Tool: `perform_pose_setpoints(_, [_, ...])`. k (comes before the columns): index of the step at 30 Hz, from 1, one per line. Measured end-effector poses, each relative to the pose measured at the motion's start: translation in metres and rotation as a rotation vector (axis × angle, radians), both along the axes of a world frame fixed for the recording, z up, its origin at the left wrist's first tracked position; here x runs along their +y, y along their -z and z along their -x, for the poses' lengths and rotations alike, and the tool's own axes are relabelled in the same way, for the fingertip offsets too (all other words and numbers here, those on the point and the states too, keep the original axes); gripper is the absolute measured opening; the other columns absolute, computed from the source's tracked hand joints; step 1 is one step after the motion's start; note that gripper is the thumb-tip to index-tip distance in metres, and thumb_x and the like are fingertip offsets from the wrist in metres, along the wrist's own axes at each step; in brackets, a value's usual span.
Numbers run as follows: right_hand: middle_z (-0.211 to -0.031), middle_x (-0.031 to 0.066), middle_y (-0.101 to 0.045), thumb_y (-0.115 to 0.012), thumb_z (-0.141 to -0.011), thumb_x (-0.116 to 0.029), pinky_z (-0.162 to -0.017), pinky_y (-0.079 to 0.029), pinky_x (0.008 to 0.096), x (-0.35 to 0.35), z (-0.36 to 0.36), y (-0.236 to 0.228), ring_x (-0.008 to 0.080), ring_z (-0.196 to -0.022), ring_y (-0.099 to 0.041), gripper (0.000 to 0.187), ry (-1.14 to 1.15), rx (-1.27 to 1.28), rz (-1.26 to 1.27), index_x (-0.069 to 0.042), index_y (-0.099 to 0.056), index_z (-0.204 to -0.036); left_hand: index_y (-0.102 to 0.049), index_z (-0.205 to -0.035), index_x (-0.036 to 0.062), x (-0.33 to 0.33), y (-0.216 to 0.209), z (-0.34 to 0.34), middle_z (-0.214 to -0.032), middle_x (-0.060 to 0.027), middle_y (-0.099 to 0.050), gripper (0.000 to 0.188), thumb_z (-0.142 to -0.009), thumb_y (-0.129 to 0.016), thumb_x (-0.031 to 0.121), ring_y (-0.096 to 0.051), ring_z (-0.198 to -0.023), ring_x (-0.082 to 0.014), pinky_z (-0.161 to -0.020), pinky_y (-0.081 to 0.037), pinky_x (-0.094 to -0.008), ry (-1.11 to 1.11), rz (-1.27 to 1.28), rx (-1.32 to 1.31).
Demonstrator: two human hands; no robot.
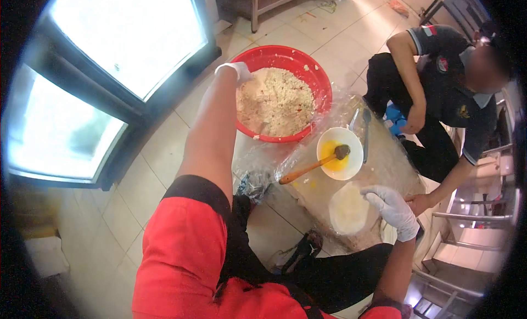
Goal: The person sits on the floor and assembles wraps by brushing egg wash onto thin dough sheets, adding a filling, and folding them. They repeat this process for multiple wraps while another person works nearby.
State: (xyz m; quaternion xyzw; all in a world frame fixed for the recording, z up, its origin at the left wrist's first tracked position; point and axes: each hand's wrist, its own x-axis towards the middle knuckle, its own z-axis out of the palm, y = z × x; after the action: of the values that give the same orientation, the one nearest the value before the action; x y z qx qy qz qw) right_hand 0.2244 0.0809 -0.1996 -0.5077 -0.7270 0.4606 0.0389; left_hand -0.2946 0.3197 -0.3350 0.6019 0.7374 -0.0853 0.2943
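Observation:
My left hand (237,71), in a white glove, reaches over the left rim of a red tub (325,80) filled with a pale crumbly mixture (282,97). Its fingertips are at the mixture, mostly hidden by the hand itself. My right hand (392,209), also gloved, hovers by the upper right edge of a thin round pastry wrapper (349,210), fingers stretched toward it. Whether they touch the wrapper is unclear. Above the wrapper stands a white bowl (355,162) with yellow beaten egg (335,165). A wooden-handled brush (307,172) rests across it.
Clear plastic covers the low work surface (387,165), where a grey utensil (366,135) lies beside the bowl. At the right a co-worker (439,88) in dark clothes sits close, one hand (420,204) near my right wrist. A bright glass-doored cabinet (137,44) stands at the left.

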Motion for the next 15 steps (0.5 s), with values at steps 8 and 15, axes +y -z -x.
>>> perform_pose_setpoints(8, [-0.108,0.0156,-0.069,-0.058,-0.097,-0.026,-0.092,-0.048,0.0343,0.014,-0.013,0.015,0.0234,-0.102,-0.064,0.036,0.126,-0.027,0.053,0.004,-0.065,-0.115,-0.076,-0.096,0.0051,0.052,0.088,-0.037,-0.090,-0.0134,-0.074,0.040,-0.077,-0.062,0.038,-0.070,-0.081,-0.0269,-0.075,-0.054,-0.0416,0.369,0.075,0.039])
perform_pose_setpoints(15, [-0.106,0.0165,-0.069,-0.061,-0.096,-0.027,-0.089,-0.050,0.0355,0.010,-0.011,0.014,0.0252,-0.100,-0.065,0.036,0.148,-0.121,0.008,0.003,-0.065,-0.116,-0.075,-0.109,0.0091,0.015,0.165,-0.102,-0.111,-0.0132,-0.072,0.047,-0.075,-0.068,0.042,-0.068,-0.103,-0.0295,-0.088,-0.053,-0.0436,0.708,0.199,0.320])
